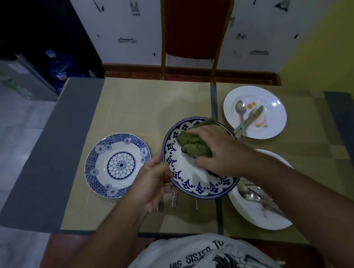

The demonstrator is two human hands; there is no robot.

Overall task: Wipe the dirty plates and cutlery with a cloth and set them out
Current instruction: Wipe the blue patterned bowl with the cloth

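Green and bunched, the cloth [193, 146] is clenched in the grip of the right hand [216, 150] and pressed onto the blue-bordered plate [203, 188] at the centre of the frame. That plate is held tilted above the counter [140, 107], its left rim pinched in the grip of the left hand [154, 180]. Because it is supported at one edge only, it could be levered out of the pinch by a hard wipe. It could then be dropped onto the cutlery handles [174, 200] seen just beneath it, or knocked against the patterned plate [117, 165] lying just to the left. The held plate is glazed white, with a dark blue rim and a ring of blue flower-like marks. Its exposed part appears clean, though little can be judged in the dim light. A smeared white plate [273, 108] is seen at the upper right.
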